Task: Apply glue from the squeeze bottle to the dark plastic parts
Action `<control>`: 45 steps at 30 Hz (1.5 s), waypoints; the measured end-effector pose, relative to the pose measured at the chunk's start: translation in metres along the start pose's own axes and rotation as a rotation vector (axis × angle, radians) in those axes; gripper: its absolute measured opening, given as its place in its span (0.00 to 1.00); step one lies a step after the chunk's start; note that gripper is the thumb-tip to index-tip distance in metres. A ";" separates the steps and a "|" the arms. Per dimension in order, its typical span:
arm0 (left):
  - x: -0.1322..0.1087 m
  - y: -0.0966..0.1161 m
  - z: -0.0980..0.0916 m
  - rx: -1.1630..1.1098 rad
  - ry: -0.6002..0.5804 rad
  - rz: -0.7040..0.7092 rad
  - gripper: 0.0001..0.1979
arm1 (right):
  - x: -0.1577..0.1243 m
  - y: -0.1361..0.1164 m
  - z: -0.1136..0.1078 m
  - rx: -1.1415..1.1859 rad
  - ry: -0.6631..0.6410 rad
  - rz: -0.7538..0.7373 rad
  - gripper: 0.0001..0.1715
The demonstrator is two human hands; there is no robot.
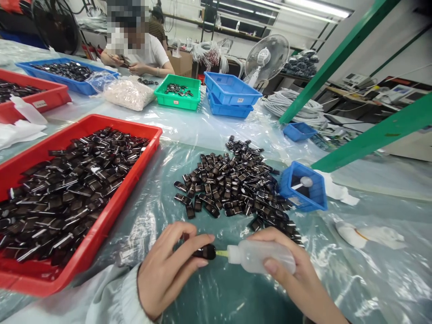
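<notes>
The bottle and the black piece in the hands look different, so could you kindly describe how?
The bottle is translucent white, while the black piece is dark and glossy. The bottle is larger than the black piece. The right hand grips the bottle; the left hand holds the black piece. Both are held above the table.

A broad green worktop (158, 184) under crinkled, clear plastic sheeting fills the foreground, with two green, straight-edged beams (337, 60) slanting across its right side. Behind it stand a white, round-caged fan (265, 56) and, at far left, a large, dark, round fan (56, 27). A long, white, tubular ceiling light (320, 7) glows near a pale, plain wall (359, 36).
</notes>
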State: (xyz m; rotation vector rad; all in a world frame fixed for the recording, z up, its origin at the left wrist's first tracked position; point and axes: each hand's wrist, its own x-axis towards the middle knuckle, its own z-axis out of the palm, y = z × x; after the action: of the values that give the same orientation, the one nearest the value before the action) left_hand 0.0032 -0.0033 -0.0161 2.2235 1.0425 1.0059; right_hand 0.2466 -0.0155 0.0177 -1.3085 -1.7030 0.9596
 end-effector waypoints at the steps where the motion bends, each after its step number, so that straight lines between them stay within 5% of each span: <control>1: 0.000 0.000 0.000 -0.001 -0.001 -0.004 0.14 | 0.001 0.000 -0.001 0.014 -0.001 0.008 0.13; 11: 0.003 -0.008 -0.002 -0.040 0.056 -0.029 0.15 | 0.011 0.007 -0.005 0.121 0.019 0.219 0.20; 18: 0.003 -0.009 -0.002 -0.012 0.046 0.052 0.15 | 0.018 0.026 0.021 -0.066 0.052 0.129 0.14; 21: 0.005 -0.009 -0.003 -0.043 0.050 0.009 0.15 | 0.015 0.029 0.025 -0.258 0.229 0.048 0.19; 24: 0.007 -0.011 -0.003 -0.060 0.081 -0.064 0.13 | 0.007 0.023 0.028 -0.378 0.435 -0.150 0.12; 29: 0.007 -0.012 -0.001 -0.063 0.107 -0.082 0.12 | -0.003 0.014 0.049 -0.507 -0.039 -0.463 0.10; 31: 0.006 -0.012 0.000 -0.068 0.096 -0.070 0.12 | 0.000 0.015 0.058 -0.605 -0.122 -0.490 0.13; 40: 0.005 -0.011 0.001 -0.075 0.048 -0.043 0.12 | 0.013 0.015 0.075 -0.549 -0.077 -0.472 0.12; 45: 0.005 -0.011 0.001 -0.051 0.036 -0.002 0.13 | 0.013 0.000 0.067 -0.213 0.099 -0.255 0.07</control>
State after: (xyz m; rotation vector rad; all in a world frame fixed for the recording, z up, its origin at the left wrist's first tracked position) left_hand 0.0015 0.0066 -0.0222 2.1711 1.0224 1.0632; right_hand 0.1841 -0.0103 -0.0087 -1.2123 -1.8785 0.5707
